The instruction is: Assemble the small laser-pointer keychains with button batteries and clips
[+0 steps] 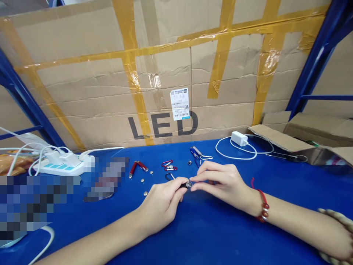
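My left hand (162,200) and my right hand (220,182) meet over the blue table (209,228), both pinched on a small dark keychain flashlight (187,184) with a silver end. Just behind the hands lie a red flashlight body (132,169), a second red piece (143,166), red carabiner clips (168,165), a blue flashlight with a clip (196,152) and several small button cells, one of them (142,180) by the red parts. A red bead bracelet (263,206) is on my right wrist.
A white charger (239,138) with a looped cable lies at the back right, beside scissors (292,157) and an open cardboard box (317,136). A white power strip (62,165) sits at the left. A taped cardboard sheet marked LED (165,73) stands behind.
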Demonstrator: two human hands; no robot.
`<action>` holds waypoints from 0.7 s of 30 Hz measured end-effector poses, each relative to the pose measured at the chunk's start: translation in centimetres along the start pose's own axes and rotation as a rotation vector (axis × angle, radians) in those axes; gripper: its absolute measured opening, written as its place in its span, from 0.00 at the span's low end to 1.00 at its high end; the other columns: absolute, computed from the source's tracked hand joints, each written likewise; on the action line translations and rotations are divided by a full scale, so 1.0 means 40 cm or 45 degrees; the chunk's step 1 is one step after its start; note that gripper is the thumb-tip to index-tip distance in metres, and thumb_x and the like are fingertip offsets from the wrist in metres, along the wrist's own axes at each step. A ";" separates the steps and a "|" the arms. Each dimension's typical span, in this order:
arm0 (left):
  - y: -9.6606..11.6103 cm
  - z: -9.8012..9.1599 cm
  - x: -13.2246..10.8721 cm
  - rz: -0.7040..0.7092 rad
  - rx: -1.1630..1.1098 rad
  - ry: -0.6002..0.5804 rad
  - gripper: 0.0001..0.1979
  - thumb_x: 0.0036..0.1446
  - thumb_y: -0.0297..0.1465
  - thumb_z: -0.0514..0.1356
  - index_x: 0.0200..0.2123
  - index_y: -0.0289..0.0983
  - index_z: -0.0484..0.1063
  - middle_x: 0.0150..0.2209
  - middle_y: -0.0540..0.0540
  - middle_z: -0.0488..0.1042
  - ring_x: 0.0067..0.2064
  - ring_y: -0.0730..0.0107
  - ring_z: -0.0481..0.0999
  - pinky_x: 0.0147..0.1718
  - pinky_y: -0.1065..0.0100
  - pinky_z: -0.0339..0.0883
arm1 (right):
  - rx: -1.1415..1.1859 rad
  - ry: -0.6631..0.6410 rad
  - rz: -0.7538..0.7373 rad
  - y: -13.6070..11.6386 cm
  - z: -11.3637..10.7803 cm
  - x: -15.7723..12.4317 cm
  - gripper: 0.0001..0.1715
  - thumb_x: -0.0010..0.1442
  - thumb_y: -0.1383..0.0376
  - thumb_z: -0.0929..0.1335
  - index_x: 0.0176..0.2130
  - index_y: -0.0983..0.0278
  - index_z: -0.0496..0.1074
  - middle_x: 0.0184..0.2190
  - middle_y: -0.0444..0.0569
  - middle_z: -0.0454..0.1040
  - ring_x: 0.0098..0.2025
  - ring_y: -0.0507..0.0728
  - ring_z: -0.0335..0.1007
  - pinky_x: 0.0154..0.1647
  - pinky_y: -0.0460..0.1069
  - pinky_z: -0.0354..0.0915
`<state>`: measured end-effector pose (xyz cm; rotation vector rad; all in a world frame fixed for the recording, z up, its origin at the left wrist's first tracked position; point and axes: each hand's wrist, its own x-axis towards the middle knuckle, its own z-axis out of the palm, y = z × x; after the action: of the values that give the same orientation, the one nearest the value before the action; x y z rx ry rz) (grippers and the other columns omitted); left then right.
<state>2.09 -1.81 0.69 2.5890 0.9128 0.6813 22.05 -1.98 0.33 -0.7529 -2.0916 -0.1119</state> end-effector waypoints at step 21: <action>-0.001 0.001 -0.002 0.018 0.091 0.072 0.11 0.61 0.29 0.45 0.43 0.40 0.65 0.28 0.51 0.72 0.28 0.71 0.72 0.28 0.73 0.62 | 0.176 -0.164 0.073 -0.006 0.000 0.003 0.09 0.58 0.63 0.64 0.30 0.66 0.71 0.27 0.47 0.70 0.25 0.48 0.64 0.25 0.43 0.61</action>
<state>2.03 -1.83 0.63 2.6537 0.9535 0.7418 21.86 -2.14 0.47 -0.7518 -2.1720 0.1144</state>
